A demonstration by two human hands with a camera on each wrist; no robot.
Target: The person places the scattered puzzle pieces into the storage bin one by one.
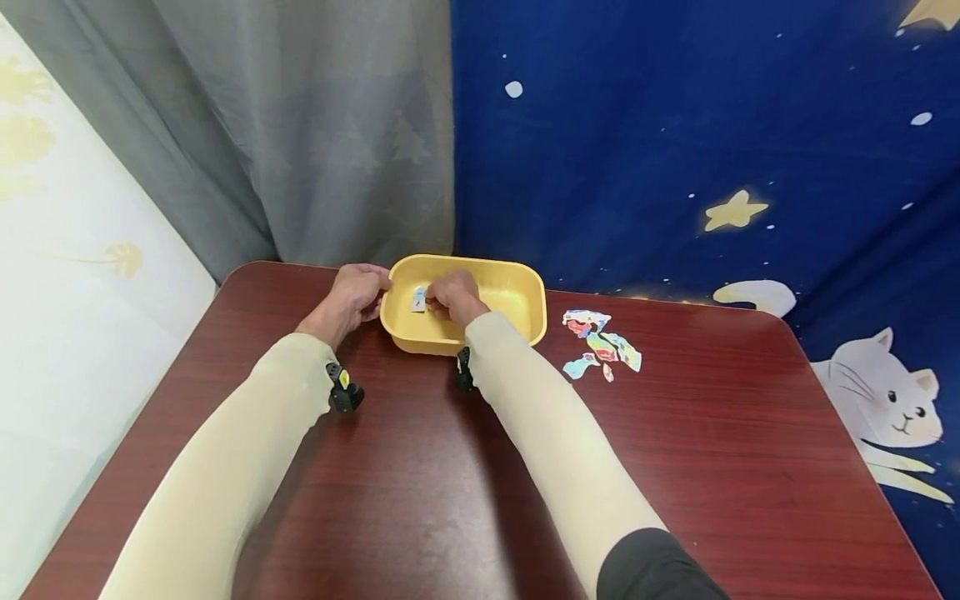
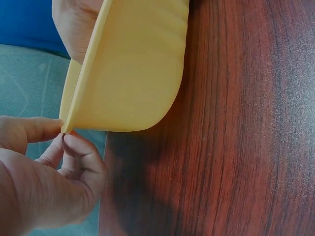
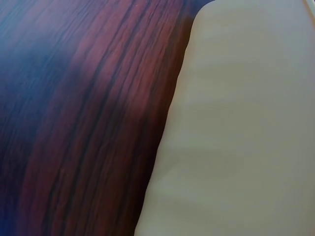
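A yellow plastic basin (image 1: 517,279) stands at the back of the table. My left hand (image 1: 358,290) pinches its left rim between thumb and fingers, as the left wrist view shows with the hand (image 2: 54,182) at the basin wall (image 2: 133,69). My right hand (image 1: 453,293) is down inside the basin, fingers curled at the right edge of a small white and light-blue piece of paper (image 1: 417,305), seeming to pinch it. The fingertips are partly hidden. In the right wrist view only the basin's outer side (image 3: 236,123) and the table show, not the hand.
Several colourful, irregular flat pieces (image 1: 602,346) lie close together on the dark red wooden table (image 1: 720,417), right of the basin. A grey curtain (image 1: 352,125) and a blue one (image 1: 637,150) hang behind the back edge.
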